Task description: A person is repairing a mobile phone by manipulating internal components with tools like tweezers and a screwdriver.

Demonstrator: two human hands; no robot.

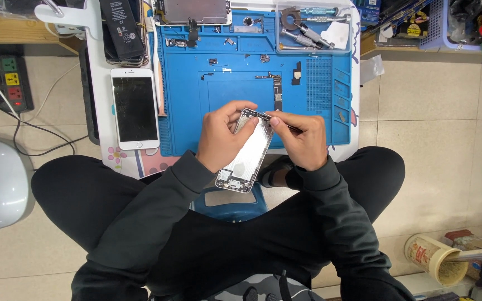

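An opened phone housing [246, 153], silver and emptied of its screen, is held above the near edge of the blue repair mat [185, 111], over the lap of the seated person. It is gripped along its left side by the left hand [218, 139], whose fingers are curled closed around the upper part of the frame, the thumb lying across the top corner. In the right hand [302, 142] a pair of thin tweezers [280, 121] is pinched between thumb and forefinger, the tips being brought to the top edge of the housing, nearest the mat. The step in hand is judged to be fine work inside the upper end of the shell, a small part being picked out or seated there; whether anything is caught in the tips cannot be told. For the next move a steady hold of the frame and a small, exact motion of the tips would be called for, since the parts are tiny and easily dropped. The long axis of the housing runs slantwise, its upper end pointed away from the body toward the mat and slightly right, its connector end pointed down toward the lap and slightly left, open face up. Left of the mat a white phone [135, 108] is laid screen up; on the mat small loose parts [277, 92] are scattered.
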